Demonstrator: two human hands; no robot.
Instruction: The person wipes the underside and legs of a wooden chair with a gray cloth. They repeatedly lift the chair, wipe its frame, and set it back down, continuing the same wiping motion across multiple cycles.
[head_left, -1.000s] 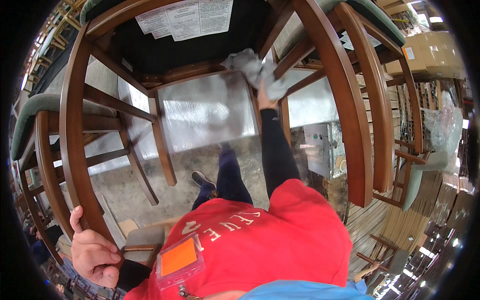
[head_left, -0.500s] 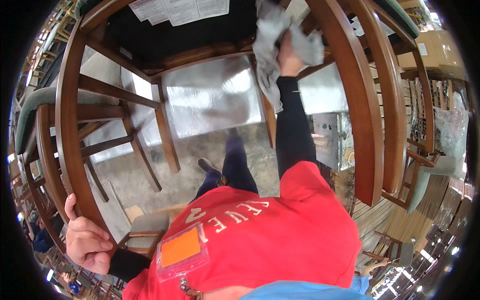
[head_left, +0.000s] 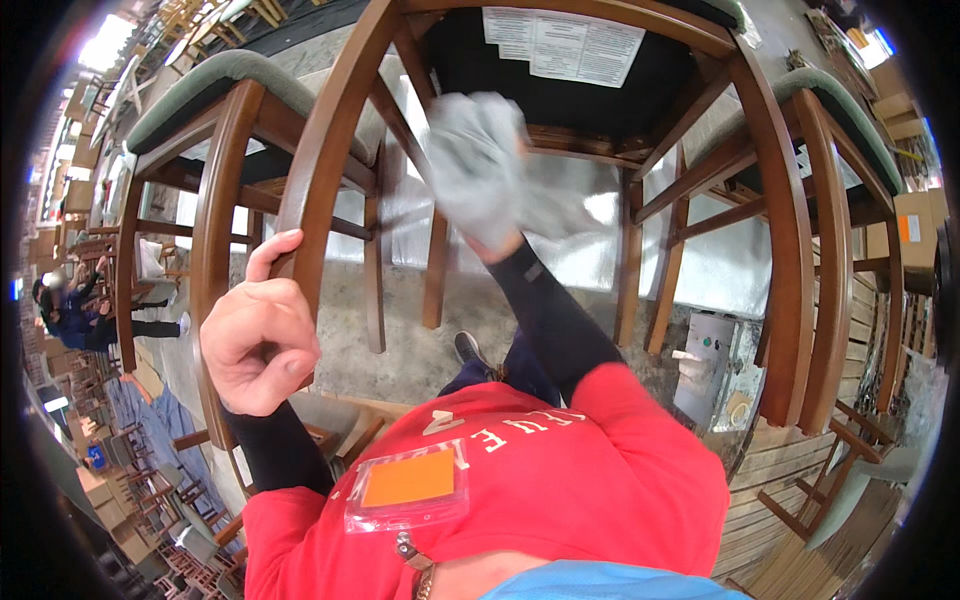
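Observation:
A brown wooden chair (head_left: pixel 338 130) is tipped so that its dark underside faces me, with white printed labels (head_left: pixel 570 45) on it. My left hand (head_left: pixel 262 345) is closed at the chair's left leg, its fingers curled and the index finger lying against the wood. Part of that leg is hidden behind the hand. My right hand (head_left: pixel 492 246) holds a grey cloth (head_left: pixel 470 155) near the inner left side of the frame, beneath the seat. Motion blurs the cloth, and it covers most of the fingers.
More chairs with grey-green seats stand close at left (head_left: pixel 225 75) and right (head_left: pixel 835 90). Behind the frame is a silvery sheet-covered surface (head_left: pixel 570 190). A grey control box (head_left: pixel 705 365) stands low at right. Another person (head_left: pixel 75 310) is at far left, among stacked chairs.
My right hand has swept the cloth from the right side of the chair frame to its left side. The view has shifted, so the chair and my left hand appear farther right.

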